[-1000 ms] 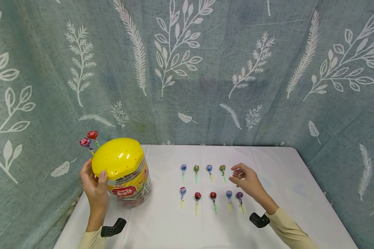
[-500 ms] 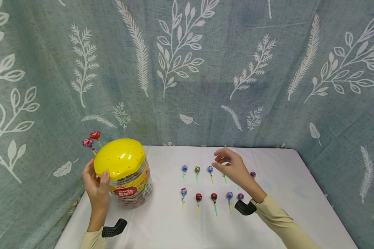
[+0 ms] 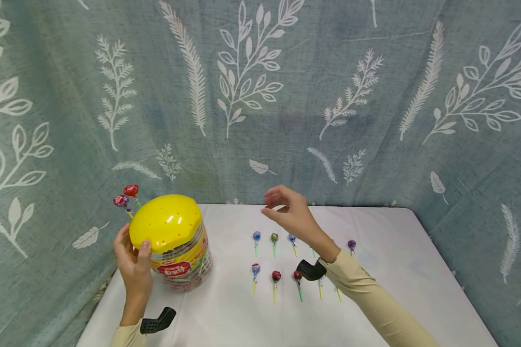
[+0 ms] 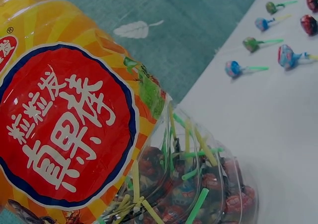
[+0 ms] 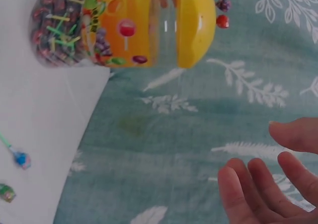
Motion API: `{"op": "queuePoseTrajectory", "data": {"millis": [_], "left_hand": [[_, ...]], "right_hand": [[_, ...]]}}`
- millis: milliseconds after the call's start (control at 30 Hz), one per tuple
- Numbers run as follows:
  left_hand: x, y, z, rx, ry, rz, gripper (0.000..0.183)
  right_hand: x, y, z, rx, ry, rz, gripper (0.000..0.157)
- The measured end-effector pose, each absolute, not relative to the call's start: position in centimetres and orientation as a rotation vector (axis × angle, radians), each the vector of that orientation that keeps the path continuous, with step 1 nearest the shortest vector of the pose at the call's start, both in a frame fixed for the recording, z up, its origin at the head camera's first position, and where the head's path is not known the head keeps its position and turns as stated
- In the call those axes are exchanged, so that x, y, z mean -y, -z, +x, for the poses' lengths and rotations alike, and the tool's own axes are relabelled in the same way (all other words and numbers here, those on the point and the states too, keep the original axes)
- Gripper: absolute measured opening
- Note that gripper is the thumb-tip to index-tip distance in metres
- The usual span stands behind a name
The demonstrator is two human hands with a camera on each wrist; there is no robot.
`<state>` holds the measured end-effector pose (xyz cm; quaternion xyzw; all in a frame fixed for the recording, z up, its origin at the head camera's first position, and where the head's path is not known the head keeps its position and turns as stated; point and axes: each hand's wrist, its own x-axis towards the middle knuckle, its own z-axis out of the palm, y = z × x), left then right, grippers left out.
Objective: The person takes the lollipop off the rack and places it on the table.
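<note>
My left hand [image 3: 134, 267] grips a plastic candy jar [image 3: 195, 258] at its yellow lid [image 3: 169, 224], thumb in front. A purple-red lollipop [image 3: 120, 200] and a red lollipop [image 3: 130, 190] stick out of holes at the lid's back left. In the left wrist view, the jar's label [image 4: 69, 124] fills the left side, with wrapped lollipops [image 4: 208, 184] showing through the clear wall. My right hand [image 3: 291, 212] is raised over the far edge of the table, right of the jar. Its fingers [image 5: 236, 189] are loosely bent, holding nothing.
Two rows of wrapped lollipops lie on the white-covered table [image 3: 226, 308], including a blue one [image 3: 256, 236] and a red one [image 3: 276, 276]. My right forearm partly hides some. A purple lollipop [image 3: 351, 245] lies at the right. A leaf-patterned curtain [image 3: 260, 96] hangs behind.
My right hand has moved left and up from the right end of the far row. A purple lollipop now shows there, where the hand was. My left hand has stayed on the jar.
</note>
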<state>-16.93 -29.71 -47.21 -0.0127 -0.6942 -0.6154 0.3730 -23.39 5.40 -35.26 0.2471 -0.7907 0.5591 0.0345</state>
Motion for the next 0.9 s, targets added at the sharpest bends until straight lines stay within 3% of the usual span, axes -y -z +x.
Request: {"op": "queuePoseTrajectory", "data": {"millis": [900], "left_hand": [[29.5, 47.1, -17.1, 1.695, 1.625, -0.079, 0.062]], "right_hand": [[6.2, 32.2, -25.4, 2.406, -1.671, 1.106, 0.03]]}}
